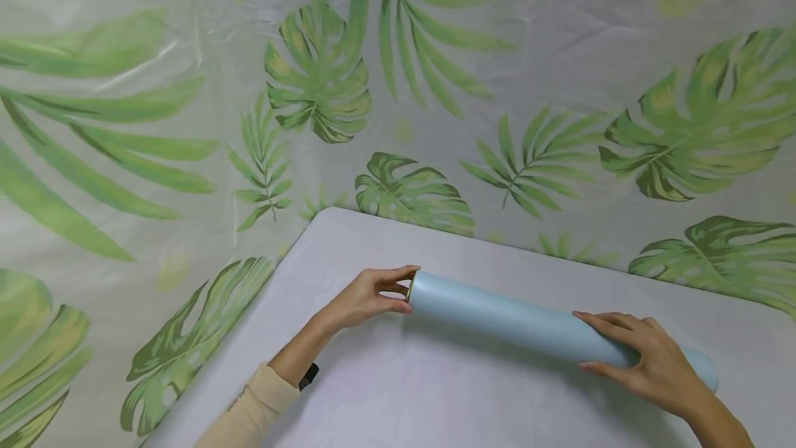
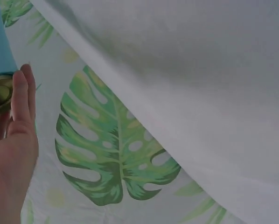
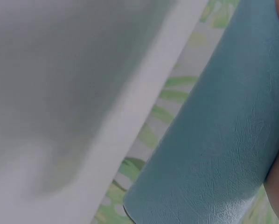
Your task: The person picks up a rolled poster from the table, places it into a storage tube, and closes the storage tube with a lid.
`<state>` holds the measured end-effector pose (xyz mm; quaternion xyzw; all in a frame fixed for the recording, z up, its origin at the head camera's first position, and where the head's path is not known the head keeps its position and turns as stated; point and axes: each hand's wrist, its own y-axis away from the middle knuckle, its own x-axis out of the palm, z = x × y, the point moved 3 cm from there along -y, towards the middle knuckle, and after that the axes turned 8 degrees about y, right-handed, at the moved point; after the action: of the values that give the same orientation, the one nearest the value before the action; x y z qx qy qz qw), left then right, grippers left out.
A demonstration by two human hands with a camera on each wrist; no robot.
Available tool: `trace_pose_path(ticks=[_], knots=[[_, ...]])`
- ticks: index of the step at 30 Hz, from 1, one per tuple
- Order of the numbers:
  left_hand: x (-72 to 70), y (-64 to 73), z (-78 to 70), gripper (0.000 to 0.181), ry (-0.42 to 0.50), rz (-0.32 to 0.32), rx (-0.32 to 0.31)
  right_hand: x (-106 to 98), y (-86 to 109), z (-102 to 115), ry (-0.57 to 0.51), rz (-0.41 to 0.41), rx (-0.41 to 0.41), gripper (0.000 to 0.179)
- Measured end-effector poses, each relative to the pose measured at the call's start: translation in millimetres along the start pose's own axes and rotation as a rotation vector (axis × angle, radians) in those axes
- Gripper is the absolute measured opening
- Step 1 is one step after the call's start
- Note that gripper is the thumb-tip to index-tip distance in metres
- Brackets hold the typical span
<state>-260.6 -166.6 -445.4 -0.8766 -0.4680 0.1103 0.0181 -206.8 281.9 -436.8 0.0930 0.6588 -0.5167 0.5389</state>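
Note:
A light blue rolled-up mat (image 1: 497, 310) with a leathery grain is held above the white table, slanting down to the right in the head view. My left hand (image 1: 367, 298) holds its left end between fingers on top and thumb below. At that end, the left wrist view shows the gold inner layers (image 2: 0, 94) beside my fingers. Near the other end, my right hand (image 1: 653, 355) grips the roll from above, fingers on the far side and thumb on the near side. The right wrist view shows the grained blue surface close up, with part of the hand (image 3: 278, 191) at the edge.
The white tabletop (image 1: 435, 393) has rounded far corners, and the roll casts a shadow on it. Beyond its edges lies a pale sheet with green leaf prints (image 1: 317, 75). A dark band (image 1: 308, 376) sits at my left wrist, by a beige sleeve (image 1: 255, 406).

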Motion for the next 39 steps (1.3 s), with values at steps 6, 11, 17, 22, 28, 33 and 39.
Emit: trace_pose_path(ticks=[6,11,17,22,28,33,39], knots=[[-1.3,-1.7,-2.4,0.066,0.036,0.044,0.004,-2.8,3.3,-3.0,-0.021,0.017,0.005,0.09],[-1.0,-2.0,-4.7,0.066,-0.008,0.035,0.022,-0.5,4.8,-3.1,-0.022,0.017,-0.008,0.09],[3.7,-1.5,-4.4,0.062,-0.036,0.002,0.057,-2.5,4.0,-1.7,-0.015,-0.01,-0.006,0.089],[7.1,0.3,-5.5,0.061,-0.025,-0.047,0.057,-1.6,5.4,1.3,-0.035,-0.012,0.001,0.089],[12.0,1.9,-2.3,0.062,-0.024,-0.037,0.057,-0.1,8.7,2.5,-0.053,-0.031,-0.02,0.088],[16.4,2.5,3.7,0.064,0.008,0.016,0.048,-2.4,11.0,-0.6,-0.04,-0.008,-0.027,0.088],[19.5,2.0,4.2,0.065,-0.024,0.071,0.032,-4.5,12.1,-2.4,-0.04,0.013,-0.017,0.088]])
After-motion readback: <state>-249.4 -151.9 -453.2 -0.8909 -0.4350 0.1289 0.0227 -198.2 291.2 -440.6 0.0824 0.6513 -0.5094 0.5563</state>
